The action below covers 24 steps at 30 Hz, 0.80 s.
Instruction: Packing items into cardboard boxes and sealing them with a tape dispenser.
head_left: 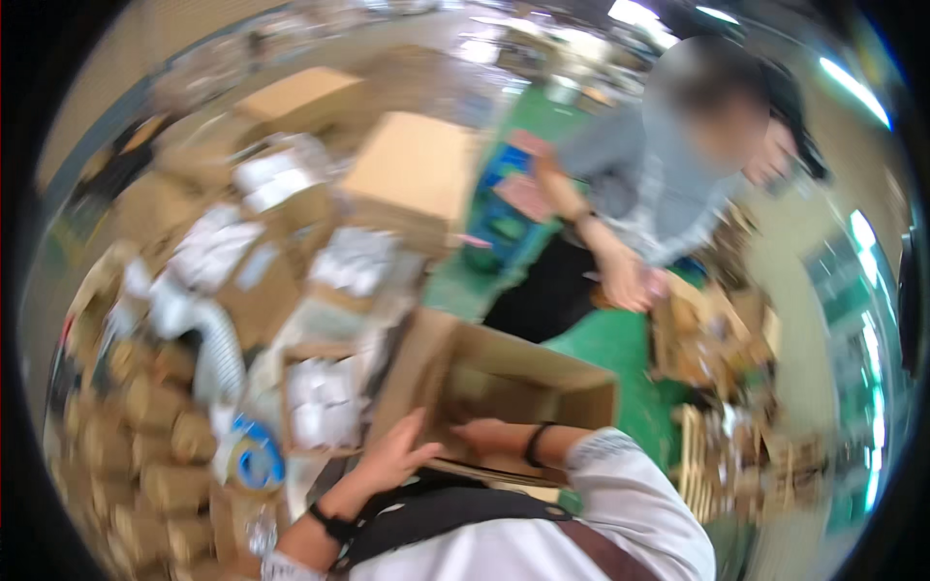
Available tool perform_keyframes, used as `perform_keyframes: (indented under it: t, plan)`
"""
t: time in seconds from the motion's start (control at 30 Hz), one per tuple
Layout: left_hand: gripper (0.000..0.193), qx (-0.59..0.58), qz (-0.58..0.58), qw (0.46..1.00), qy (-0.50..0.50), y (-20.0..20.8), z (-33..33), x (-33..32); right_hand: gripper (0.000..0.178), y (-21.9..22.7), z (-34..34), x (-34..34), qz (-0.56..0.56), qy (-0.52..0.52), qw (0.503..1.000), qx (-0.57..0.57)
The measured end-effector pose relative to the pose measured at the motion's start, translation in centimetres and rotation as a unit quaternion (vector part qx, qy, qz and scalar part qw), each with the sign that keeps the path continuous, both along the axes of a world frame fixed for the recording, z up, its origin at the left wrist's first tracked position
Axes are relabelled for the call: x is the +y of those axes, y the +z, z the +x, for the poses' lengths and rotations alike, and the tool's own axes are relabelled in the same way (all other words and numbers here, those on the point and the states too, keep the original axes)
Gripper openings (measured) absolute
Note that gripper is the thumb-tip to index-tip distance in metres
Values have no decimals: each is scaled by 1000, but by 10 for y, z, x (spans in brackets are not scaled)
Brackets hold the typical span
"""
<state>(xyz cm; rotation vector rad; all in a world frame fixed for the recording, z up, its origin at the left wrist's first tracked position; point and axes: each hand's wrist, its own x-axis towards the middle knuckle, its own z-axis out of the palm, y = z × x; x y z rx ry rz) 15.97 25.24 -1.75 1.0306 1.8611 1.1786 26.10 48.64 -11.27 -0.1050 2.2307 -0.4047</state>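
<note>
An open cardboard box (pixel 572 397) sits tilted right in front of my body, its inside facing up. My left hand (pixel 395 455) lies at the box's left flap, its fingers stretched out and thumb apart, holding nothing. My right hand (pixel 481 436) reaches over the near edge into the box. Its fingers are blurred and partly hidden in the shadow there, so what they touch cannot be made out. Left of the box stands a small carton (pixel 325 402) packed with white items. A blue tape dispenser (pixel 257 453) lies near my left forearm.
Cartons of white packets (pixel 354 261) and a closed box (pixel 412 169) crowd the left. Stacked brown rolls (pixel 145 445) fill the lower left. A co-worker in grey (pixel 630 165) is bent over beyond my box, near flattened cardboard (pixel 707 329) and a wooden pallet (pixel 693 465).
</note>
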Motion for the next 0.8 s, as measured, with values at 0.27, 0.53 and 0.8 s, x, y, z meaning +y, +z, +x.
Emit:
perform_keyframes:
  t: [0.27, 0.53, 0.8]
  plan:
    - [66, -61, -57, 995, -58, 55, -76, -78, 57, 161, -10, 35, -314, -296, 901, 37]
    - [39, -128, 55, 931, 339, 73, -220, -198, 41, 200, 31, -9, -330, -488, 801, 104]
    - [22, -111, 118, 679, 716, 51, -454, -290, 40, 212, 23, -58, -288, -534, 785, 127]
